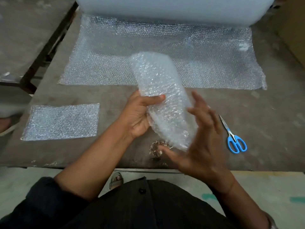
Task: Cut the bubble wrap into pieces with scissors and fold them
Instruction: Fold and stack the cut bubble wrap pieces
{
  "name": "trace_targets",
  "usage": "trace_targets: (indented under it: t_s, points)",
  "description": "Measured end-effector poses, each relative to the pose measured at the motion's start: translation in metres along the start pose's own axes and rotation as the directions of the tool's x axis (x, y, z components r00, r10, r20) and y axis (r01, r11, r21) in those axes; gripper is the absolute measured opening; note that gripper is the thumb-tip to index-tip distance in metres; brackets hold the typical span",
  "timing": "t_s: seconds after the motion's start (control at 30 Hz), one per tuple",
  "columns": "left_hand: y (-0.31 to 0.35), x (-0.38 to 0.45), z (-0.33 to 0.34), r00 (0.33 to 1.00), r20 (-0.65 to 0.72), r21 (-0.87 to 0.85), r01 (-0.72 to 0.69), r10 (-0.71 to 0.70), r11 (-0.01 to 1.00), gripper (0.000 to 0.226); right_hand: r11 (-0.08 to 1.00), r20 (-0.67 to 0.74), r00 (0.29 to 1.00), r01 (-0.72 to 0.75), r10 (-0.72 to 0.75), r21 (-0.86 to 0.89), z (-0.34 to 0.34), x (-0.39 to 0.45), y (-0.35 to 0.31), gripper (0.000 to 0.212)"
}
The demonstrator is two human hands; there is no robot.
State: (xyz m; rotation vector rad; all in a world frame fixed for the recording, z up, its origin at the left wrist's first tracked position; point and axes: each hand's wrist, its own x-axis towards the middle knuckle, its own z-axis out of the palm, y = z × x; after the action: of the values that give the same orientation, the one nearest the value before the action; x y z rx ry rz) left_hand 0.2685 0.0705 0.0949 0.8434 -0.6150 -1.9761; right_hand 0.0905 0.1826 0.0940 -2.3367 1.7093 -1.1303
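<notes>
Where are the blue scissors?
The blue scissors lie closed on the table, on the person's right, just beside the right hand and below the unrolled bubble wrap sheet.

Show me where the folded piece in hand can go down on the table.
Bare table lies between the flat folded piece and the left hand, with more between the scissors and the table's right edge. The far half is crowded: the unrolled sheet spans it up to the roll. Both hands, right, fill the middle around the bundle.
</notes>
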Motion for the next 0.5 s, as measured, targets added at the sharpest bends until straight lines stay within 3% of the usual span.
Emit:
trace_targets:
  t_s: [0.1, 0.23, 0.37, 0.5]
  points:
    - [0.008, 0.009, 0.012, 0.997, 0.072, 0.006, 0.032, -0.033, 0.999, 0.055, 1.0, -0.141, 0.99, -0.007, 0.006, -0.009, 0.008, -0.021, 0.038, 0.1]
    - [0.006, 0.011, -0.002, 0.993, 0.109, 0.063, 0.031, -0.037, 0.998, 0.058, 0.981, -0.153, 0.985, 0.047, -0.077, -0.189, 0.021, -0.033, 0.067, 0.082]
    - [-0.01, 0.009, -0.057, 0.987, -0.163, 0.318, 0.048, 0.005, 0.947, 0.059, 0.93, 0.061, 0.979, 0.206, -0.196, -0.304, 0.052, -0.055, 0.086, 0.058]
    - [-0.044, 0.012, -0.113, 0.934, -0.331, 0.648, 0.119, 0.137, 0.752, 0.066, 0.952, 0.37, 0.928, 0.146, -0.038, -0.269, 0.08, -0.084, 0.086, 0.089]
